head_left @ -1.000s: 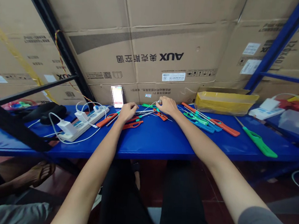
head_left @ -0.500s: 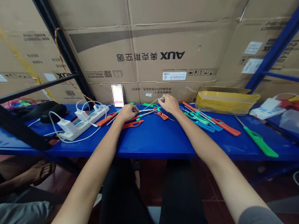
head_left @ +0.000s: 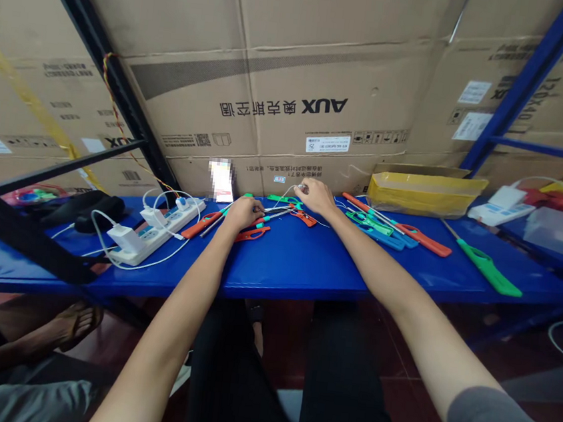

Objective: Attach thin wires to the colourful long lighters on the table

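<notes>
My left hand (head_left: 245, 214) rests on the blue shelf with its fingers curled together among long-nosed lighters; what they pinch is too small to make out. Just beside it lie an orange lighter (head_left: 253, 235) and another orange one (head_left: 199, 225), partly behind my wrist. Farther right, my right hand (head_left: 317, 196) is raised slightly by the cardboard, fingertips closed on the end of a thin white cord (head_left: 286, 195). Below that hand sit a small orange lighter piece (head_left: 303, 218) and a green piece (head_left: 283, 199). Metal lighter rods point between the two hands.
A white power strip (head_left: 159, 228) with plugged chargers stands left, near a lit phone (head_left: 223, 181). On the right are several lighters (head_left: 377, 229), a green lighter (head_left: 490, 265) and a yellow-taped box (head_left: 427, 194). Blue posts (head_left: 520, 88) frame the shelf. A person's sandalled foot (head_left: 81, 324) shows lower left.
My left hand has shifted slightly right, its fingertips a little lower. My right hand has moved slightly left, still pinching the cord, whose loop has changed shape.
</notes>
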Demonstrator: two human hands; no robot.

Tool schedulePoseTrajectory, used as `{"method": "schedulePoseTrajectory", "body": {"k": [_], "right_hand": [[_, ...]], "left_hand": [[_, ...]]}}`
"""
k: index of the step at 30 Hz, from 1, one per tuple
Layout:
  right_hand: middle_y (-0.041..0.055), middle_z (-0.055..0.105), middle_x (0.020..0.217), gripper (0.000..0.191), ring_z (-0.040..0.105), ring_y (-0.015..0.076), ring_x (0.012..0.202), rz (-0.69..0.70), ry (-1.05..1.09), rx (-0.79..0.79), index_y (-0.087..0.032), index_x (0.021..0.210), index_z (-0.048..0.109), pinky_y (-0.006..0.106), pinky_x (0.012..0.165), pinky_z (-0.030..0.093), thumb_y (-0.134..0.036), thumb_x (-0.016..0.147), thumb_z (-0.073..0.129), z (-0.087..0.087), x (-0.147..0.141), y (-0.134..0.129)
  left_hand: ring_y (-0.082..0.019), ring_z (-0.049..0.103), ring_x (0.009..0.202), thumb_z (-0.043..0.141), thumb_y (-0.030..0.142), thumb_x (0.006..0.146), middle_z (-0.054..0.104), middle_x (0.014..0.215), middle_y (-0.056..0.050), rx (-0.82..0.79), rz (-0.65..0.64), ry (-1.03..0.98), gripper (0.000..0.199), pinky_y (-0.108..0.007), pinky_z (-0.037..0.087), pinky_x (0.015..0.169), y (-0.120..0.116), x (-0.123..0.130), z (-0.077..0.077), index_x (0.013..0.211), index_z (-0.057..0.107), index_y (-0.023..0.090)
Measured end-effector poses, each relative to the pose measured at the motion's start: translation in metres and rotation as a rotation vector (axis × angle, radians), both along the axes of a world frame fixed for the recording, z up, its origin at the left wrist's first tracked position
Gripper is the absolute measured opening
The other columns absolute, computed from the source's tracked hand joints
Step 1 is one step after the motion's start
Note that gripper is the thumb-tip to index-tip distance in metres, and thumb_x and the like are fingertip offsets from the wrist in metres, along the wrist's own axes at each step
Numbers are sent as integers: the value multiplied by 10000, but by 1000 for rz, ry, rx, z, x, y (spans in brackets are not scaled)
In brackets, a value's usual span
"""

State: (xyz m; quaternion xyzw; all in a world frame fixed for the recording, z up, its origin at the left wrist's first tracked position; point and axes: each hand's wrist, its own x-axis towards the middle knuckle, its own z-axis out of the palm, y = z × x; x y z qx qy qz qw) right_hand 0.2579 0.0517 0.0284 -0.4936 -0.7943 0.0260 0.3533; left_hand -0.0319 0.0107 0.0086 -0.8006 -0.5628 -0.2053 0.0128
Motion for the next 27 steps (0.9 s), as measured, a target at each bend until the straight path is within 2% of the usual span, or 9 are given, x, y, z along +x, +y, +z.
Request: {"method": "schedulePoseTrajectory", "body": {"k": [8, 14, 23, 27], "right_hand": [[66, 704, 926, 290, 539, 216, 826, 78, 78, 60, -231, 832, 554, 329, 749, 315, -396, 1062, 618, -1, -2, 2], [57, 676, 887, 302, 537, 218, 819, 99, 138, 69, -239, 809, 525, 329, 754, 328, -403, 1045, 616, -2, -1, 5], [38, 638, 830, 309, 530, 213, 786, 80, 180, 45, -244, 794, 525, 324, 738, 313, -417, 1033, 617, -1, 0, 6], [40, 654, 838, 306, 542, 211, 784, 62, 179, 32, -239, 804, 550, 321, 734, 317, -417, 1042, 624, 1, 1, 4]], "left_hand": [[-299, 804, 908, 755, 163, 844, 841, 936, -79, 4, 14, -48, 157, -379, 621, 892, 6, -2, -6, 899, 875, 249], [-310, 785, 936, 733, 134, 787, 824, 922, -82, 47, -42, -73, 149, -404, 612, 933, 8, -4, -7, 803, 820, 253], [-300, 769, 902, 709, 208, 835, 824, 929, -84, 9, -62, -82, 116, -403, 604, 902, 8, -4, -7, 879, 811, 243], [-297, 757, 896, 714, 219, 816, 815, 941, -86, 37, -65, -113, 152, -423, 612, 949, 7, -5, -6, 926, 819, 230]]}}
